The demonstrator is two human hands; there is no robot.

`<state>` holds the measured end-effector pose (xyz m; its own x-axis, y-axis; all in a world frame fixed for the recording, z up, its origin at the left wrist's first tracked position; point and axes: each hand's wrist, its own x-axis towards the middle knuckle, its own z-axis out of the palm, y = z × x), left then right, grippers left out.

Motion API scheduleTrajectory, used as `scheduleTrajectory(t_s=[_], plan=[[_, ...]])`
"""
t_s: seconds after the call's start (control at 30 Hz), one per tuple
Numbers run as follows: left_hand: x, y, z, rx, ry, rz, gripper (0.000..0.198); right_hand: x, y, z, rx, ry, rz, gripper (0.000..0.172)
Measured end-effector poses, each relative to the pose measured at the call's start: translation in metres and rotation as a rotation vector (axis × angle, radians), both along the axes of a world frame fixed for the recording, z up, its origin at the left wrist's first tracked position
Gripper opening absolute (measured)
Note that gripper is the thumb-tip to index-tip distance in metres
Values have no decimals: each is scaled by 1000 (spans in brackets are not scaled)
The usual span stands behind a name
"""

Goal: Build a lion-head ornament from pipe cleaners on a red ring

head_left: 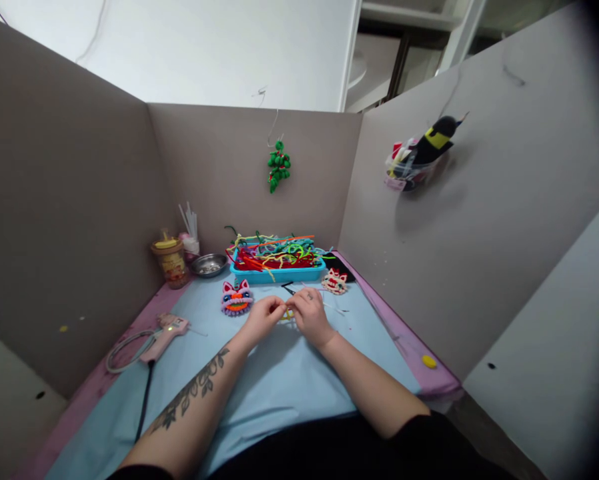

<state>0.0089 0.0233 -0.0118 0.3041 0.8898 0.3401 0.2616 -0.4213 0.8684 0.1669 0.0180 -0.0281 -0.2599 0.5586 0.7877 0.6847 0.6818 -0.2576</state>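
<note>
My left hand (268, 316) and my right hand (311, 316) meet above the blue table cover (274, 380), fingers pinched together. Between their fingertips is a small bent yellow pipe cleaner (287, 316), partly hidden by the fingers. To the left of my hands lies a lilac lion-head figure (237, 298) with red ears and an orange mouth. A cream and red lion-head figure (335, 281) rests to the right, beyond my right hand. Just behind my fingers lies a dark, thin tool (288, 288), too small to make out fully.
A blue tray (279, 274) heaped with coloured pipe cleaners stands at the back. On the left are a pink glue gun (163, 335) with its cord, a metal bowl (209, 265) and a lidded cup (171, 261). Partition walls enclose the table; a green ornament (279, 165) hangs ahead.
</note>
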Motion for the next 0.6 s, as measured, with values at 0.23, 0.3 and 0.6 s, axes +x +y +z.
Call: scheduleTrajectory(t_s=[0.23, 0.3, 0.6], plan=[[-2, -4, 1, 126, -135, 20, 4, -3, 2, 1, -68, 34, -10, 16], [-4, -3, 3, 96, -190, 6, 4, -4, 3, 1, -81, 42, 7, 15], [-6, 4, -2, 43, -27, -8, 17, -2, 1, 2, -64, 111, 82, 16]])
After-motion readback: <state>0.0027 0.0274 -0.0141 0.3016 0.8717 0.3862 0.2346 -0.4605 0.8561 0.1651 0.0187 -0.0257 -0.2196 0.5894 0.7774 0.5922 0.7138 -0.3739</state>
